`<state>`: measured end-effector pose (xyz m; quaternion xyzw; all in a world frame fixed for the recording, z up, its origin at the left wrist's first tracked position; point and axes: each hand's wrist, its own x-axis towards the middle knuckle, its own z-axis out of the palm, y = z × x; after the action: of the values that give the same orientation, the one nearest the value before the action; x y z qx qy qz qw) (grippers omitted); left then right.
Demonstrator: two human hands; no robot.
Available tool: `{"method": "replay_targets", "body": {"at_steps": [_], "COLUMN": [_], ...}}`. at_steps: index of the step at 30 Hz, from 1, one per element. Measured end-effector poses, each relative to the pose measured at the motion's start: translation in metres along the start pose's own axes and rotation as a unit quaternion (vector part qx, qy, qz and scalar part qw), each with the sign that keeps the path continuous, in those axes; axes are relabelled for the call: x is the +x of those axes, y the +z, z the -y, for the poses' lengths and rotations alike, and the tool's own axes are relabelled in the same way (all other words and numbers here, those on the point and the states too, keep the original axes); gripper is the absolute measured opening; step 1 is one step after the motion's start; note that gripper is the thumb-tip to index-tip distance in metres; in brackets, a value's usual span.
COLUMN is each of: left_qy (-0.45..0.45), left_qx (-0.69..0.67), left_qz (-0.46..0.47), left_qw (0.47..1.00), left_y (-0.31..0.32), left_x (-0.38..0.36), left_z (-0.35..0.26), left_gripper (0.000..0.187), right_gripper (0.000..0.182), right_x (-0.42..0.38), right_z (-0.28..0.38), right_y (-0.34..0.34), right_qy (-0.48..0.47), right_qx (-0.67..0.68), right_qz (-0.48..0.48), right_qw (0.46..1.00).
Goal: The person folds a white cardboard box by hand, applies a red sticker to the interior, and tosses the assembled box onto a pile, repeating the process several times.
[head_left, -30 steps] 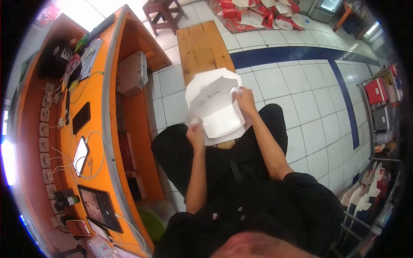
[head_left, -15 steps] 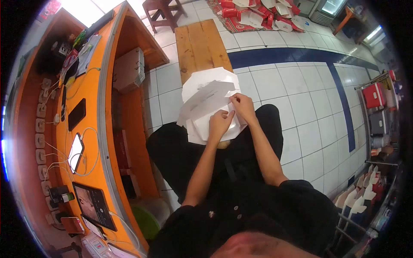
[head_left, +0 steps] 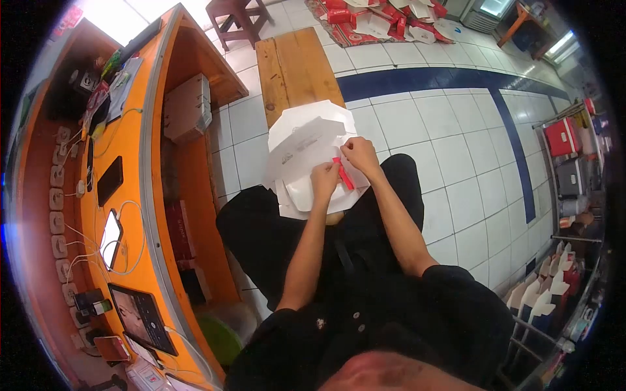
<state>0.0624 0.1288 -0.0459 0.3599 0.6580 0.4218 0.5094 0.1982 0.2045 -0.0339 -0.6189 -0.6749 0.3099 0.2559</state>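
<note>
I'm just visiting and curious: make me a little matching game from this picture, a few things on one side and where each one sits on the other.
Things:
1. white cardboard box
2. wooden bench
3. tablet
4. red strip

Places:
A. on the orange counter, near its lower end
B. on the tiled floor, beyond the person's knees
C. on the person's lap, under both hands
D. between the left hand and the right hand, against the box

Pairs: 1-C, 2-B, 3-A, 4-D
</note>
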Motion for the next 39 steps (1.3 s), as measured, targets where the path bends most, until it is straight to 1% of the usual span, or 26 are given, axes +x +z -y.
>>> {"method": "replay_targets", "body": {"at_steps": [1,4,7,10,13,16,17,19,22,23,25,26,27,29,30,32,34,37,39], "left_qy": [-0.013,-0.017,-0.017,-0.021,-0.039,-0.041,-0.042,-0.045,-0.016,-0.003,0.044,0.15,0.248,0.218,0.225,0.161,0.186,0.215,0.214], "left_qx": [-0.025,-0.049,-0.03,-0.056,-0.085,-0.138,-0.132,-0.119,-0.061,-0.065,0.051,0.16,0.265,0.34,0.387,0.471,0.468,0.476,0.479], "left_qz": [-0.005,-0.014,-0.013,-0.012,-0.014,-0.014,-0.017,-0.018,0.037,0.06,0.04,-0.008,-0.056,-0.046,-0.042,-0.003,-0.006,0.004,0.014], "left_qw": [1.0,0.999,0.999,0.998,0.995,0.99,0.99,0.992,0.997,0.996,0.997,0.976,0.93,0.913,0.893,0.867,0.864,0.853,0.851], "left_y": [-0.001,0.0,0.003,0.006,0.007,0.007,0.007,0.005,-0.006,-0.013,-0.035,-0.05,-0.067,-0.099,-0.111,-0.126,-0.134,-0.134,-0.13], "left_x": [0.002,0.001,-0.002,0.002,0.006,0.002,0.003,0.007,0.004,-0.002,-0.017,-0.03,-0.047,-0.091,-0.106,-0.126,-0.131,-0.111,-0.103], "left_z": [0.002,0.006,0.003,0.008,0.016,0.017,0.016,0.021,0.011,0.005,-0.011,-0.018,-0.025,-0.053,-0.051,-0.044,-0.024,-0.002,0.007], "left_gripper": [0.03,0.031,0.031,0.03,0.028,0.026,0.026,0.026,0.028,0.033,0.032,0.029,0.028,0.029,0.031,0.03,0.024,0.015,0.014], "right_gripper": [0.029,0.029,0.028,0.023,0.023,0.022,0.022,0.023,0.026,0.029,0.035,0.038,0.043,0.052,0.051,0.049,0.042,0.031,0.027], "right_x": [0.0,-0.004,0.0,0.001,-0.006,-0.021,-0.029,-0.044,-0.053,-0.054,-0.068,-0.073,-0.077,-0.085,-0.087,-0.09,-0.088,-0.083,-0.081], "right_z": [0.001,0.008,0.013,0.019,0.021,0.019,0.02,0.027,0.028,0.029,0.041,0.047,0.051,0.052,0.046,0.029,0.015,0.004,-0.006], "right_y": [0.001,-0.001,0.002,0.0,0.0,0.004,0.004,0.004,-0.008,-0.011,-0.032,-0.046,-0.06,-0.081,-0.078,-0.062,-0.041,-0.022,-0.014], "right_qy": [-0.016,0.0,0.019,0.028,0.007,-0.022,-0.007,-0.009,-0.004,-0.003,-0.031,-0.046,-0.094,-0.187,-0.196,-0.212,-0.237,-0.267,-0.294], "right_qx": [-0.007,-0.005,-0.037,-0.044,-0.05,-0.086,-0.087,-0.08,-0.085,-0.088,-0.084,-0.082,-0.121,-0.192,-0.226,-0.291,-0.282,-0.269,-0.275], "right_qz": [-0.005,0.017,0.025,0.041,0.048,0.042,0.054,0.068,0.078,0.081,0.044,0.028,0.098,0.235,0.252,0.282,0.269,0.239,0.223], "right_qw": [1.0,1.0,0.999,0.998,0.998,0.995,0.995,0.994,0.993,0.993,0.995,0.995,0.983,0.934,0.92,0.889,0.89,0.894,0.888]}}
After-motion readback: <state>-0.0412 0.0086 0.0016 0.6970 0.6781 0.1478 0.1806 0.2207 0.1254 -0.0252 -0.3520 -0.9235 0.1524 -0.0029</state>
